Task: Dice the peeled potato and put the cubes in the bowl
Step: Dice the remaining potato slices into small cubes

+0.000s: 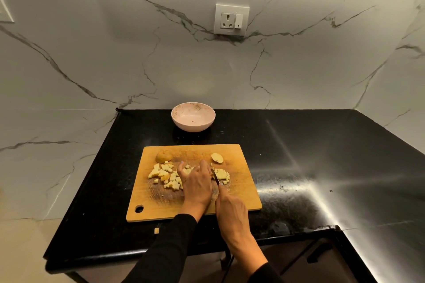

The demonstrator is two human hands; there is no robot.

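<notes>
Right hand (231, 208) wrapped round the handle of a knife (215, 178), blade running away from the body. Left hand (196, 182) just left of the blade, fingers curled down over the potato pieces, pinning them to the cutting board (243, 193) on the desk (322, 167).

Nearest, off the board's front edge and left of both hands: one stray cube (156, 230), alone on the desk.

Around the left hand: diced cubes (164, 176) heaped to its left, a smaller cut batch (222, 174) right of the blade. Probably light, firm, wet-slick; best scooped in handfuls, not pinched singly.

Beyond the hands: a domed potato end (164, 156) far-left, a flat slice (217, 158) far-right, long axis slanting away leftward.

Farthest: bowl (193, 116), upright, no cubes in it yet.
</notes>
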